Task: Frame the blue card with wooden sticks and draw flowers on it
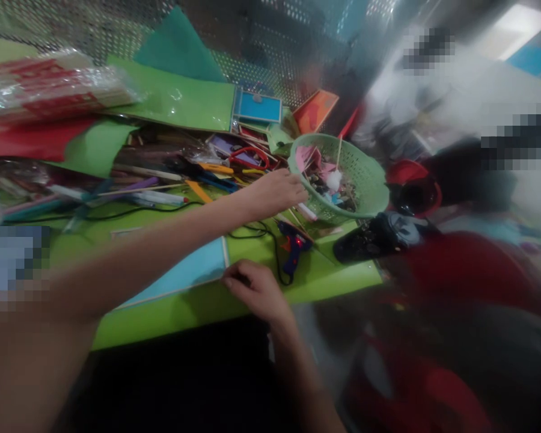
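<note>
My left hand (pixel 279 193) reaches across to the left rim of a green plastic basket (pixel 369 174). Its fingers are bent and close together, and what they hold, if anything, is hidden. Scraps of pink paper (pixel 309 159), a white tuft (pixel 334 180) and other bits lie in the basket. Lower down, my right hand (pixel 259 291) has its thumb and fingers closed at the right edge of a light-blue panel (pixel 189 264) with a pale border. Just right of it lies a blue glue gun (pixel 293 249) with a red light showing.
Pens, sticks and red-handled scissors (pixel 250 157) crowd the table's back. Plastic-wrapped bundles (pixel 49 87) lie back left. A black cable (pixel 130 211) crosses the green table top (pixel 162 322). A dark tumbler (pixel 374 237) lies at the right, near a red container (pixel 417 171).
</note>
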`<state>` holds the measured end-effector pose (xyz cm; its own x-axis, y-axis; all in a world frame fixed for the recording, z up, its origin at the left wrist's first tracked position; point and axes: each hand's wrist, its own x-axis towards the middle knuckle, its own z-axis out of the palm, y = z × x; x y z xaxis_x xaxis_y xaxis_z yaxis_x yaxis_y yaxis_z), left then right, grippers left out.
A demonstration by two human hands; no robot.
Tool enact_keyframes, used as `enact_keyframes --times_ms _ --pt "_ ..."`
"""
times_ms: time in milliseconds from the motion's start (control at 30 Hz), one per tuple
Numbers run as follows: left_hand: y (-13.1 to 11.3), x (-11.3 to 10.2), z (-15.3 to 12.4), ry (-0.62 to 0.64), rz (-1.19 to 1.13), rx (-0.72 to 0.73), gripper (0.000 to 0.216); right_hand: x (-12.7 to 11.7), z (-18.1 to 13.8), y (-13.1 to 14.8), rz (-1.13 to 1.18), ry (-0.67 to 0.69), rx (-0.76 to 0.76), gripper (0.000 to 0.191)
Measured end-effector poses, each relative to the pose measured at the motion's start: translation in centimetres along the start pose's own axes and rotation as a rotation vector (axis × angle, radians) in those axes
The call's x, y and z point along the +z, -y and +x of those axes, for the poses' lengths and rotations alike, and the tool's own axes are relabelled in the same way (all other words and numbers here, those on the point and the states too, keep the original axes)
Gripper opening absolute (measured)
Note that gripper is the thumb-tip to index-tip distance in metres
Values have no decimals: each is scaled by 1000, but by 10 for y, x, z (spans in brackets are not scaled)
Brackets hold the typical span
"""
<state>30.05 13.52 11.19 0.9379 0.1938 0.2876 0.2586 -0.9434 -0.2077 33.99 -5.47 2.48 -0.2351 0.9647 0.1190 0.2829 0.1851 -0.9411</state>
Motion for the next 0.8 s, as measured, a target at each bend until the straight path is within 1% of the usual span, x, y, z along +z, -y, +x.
enact_keyframes --times_ms 100,133,200,267,300,333,400,433,500,567,633,700,800 --pt "3 -22 -32 -76 14 -141 19 0 0 0 -15 -7 10 18" --pt "2 -29 -45 -100 3 -215 20 0 0 0 -15 -10 16 18" --pt "0 -41 -72 -158 -176 -460 20 0 0 1 3 -15 28 17" --pt "-6 -51 -100 -186 -227 -547 25 1 -1 1 34 -18 54 15" --pt "-11 -55 -114 -214 -321 -596 25 1 -1 0 57 -27 75 15" --pt "-17 -58 -127 -216 -415 -643 24 2 -1 0 85 -40 100 15" --pt "-32 -60 -153 -191 -557 -714 24 2 -2 -2 171 -90 131 21" --pt "-42 -59 -164 -157 -601 -731 25 3 -2 -3 217 -119 124 27" --pt "-64 -54 -183 -46 -685 -722 27 3 -4 -4 281 -170 88 43" --pt "-86 -46 -197 0 -712 -712 24 5 -5 -4 318 -195 59 57" --pt "-104 -39 -207 22 -735 -702 20 10 -6 -2 357 -190 33 64" --pt "-117 -35 -213 27 -757 -684 19 16 -6 2 388 -200 13 60" --pt "-124 -35 -222 21 -744 -702 14 27 -4 11 391 -263 15 40"
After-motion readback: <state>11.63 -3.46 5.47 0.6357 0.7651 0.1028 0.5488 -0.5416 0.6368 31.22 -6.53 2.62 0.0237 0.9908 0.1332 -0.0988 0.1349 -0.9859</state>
